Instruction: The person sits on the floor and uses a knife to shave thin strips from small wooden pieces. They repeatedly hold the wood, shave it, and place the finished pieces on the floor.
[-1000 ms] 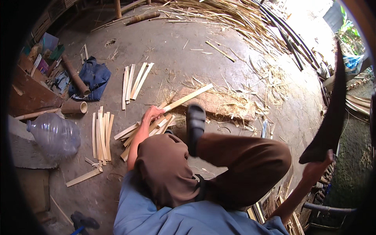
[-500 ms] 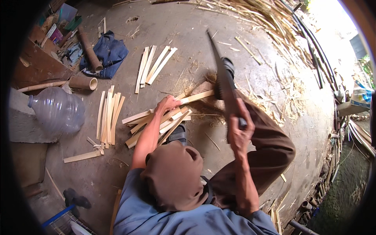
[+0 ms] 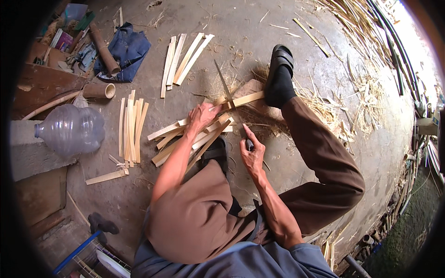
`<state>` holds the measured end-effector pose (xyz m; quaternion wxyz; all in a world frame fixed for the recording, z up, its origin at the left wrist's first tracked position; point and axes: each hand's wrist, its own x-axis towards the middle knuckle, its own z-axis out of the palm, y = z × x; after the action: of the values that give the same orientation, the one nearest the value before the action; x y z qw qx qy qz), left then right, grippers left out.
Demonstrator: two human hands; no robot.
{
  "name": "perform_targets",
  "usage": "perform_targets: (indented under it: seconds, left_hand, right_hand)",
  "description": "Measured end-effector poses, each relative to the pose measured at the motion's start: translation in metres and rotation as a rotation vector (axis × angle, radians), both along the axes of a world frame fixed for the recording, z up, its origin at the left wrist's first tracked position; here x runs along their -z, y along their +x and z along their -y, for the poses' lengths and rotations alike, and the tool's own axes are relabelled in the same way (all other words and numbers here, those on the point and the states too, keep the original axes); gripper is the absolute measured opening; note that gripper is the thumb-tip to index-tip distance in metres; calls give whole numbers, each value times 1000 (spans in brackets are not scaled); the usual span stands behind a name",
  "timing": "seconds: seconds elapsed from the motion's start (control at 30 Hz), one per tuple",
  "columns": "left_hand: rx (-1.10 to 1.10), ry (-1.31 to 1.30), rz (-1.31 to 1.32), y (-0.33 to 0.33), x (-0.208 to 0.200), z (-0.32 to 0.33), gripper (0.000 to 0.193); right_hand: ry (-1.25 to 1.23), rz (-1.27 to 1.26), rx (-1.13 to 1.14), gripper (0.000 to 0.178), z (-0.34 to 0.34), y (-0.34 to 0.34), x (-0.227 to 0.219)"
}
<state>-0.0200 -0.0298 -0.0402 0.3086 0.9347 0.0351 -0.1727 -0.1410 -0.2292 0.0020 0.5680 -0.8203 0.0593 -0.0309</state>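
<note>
My right hand [image 3: 253, 152] is wrapped round the dark handle of a handsaw [image 3: 226, 87]. The saw's narrow blade slants up and left across a pale bamboo strip [image 3: 250, 98]. My left hand [image 3: 202, 116] grips that strip just left of the blade, fingers closed; its far side is partly hidden. Under the strip is a brownish block [image 3: 249, 87], and my sandalled right foot [image 3: 280, 78] sits against the strip's right end. A loose pile of cut bamboo strips [image 3: 204, 140] lies below my left hand, over my left sandal.
Bundles of strips lie at the left [image 3: 133, 127] and farther off [image 3: 185, 60]. A clear plastic jug [image 3: 72, 129] rests on a concrete ledge. Near it are a bamboo tube [image 3: 99, 91] and blue cloth [image 3: 127, 51]. Shavings [image 3: 327, 109] and long bamboo splints [image 3: 357, 32] cover the right side.
The saw has come down and left, from raised beside the strip to lying across it. My right hand moved left with it. My right leg now stretches farther forward.
</note>
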Motion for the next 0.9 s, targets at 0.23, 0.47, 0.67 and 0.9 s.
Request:
perform_targets:
  seconds: [0.23, 0.47, 0.67, 0.9]
  left_hand:
    - [-14, 12, -62, -2, -10, -6, 55]
    - [5, 61, -13, -1, 6, -11, 61]
    - [-12, 48, 21, 0, 4, -4, 60]
    - [-17, -2, 28, -2, 6, -7, 62]
  right_hand:
    - [-21, -154, -103, 53, 1, 5, -21]
    - [-74, -130, -113, 55, 14, -49, -35]
    - [-6, -200, -128, 53, -14, 26, -38]
    - [-103, -121, -158, 52, 5, -33, -41]
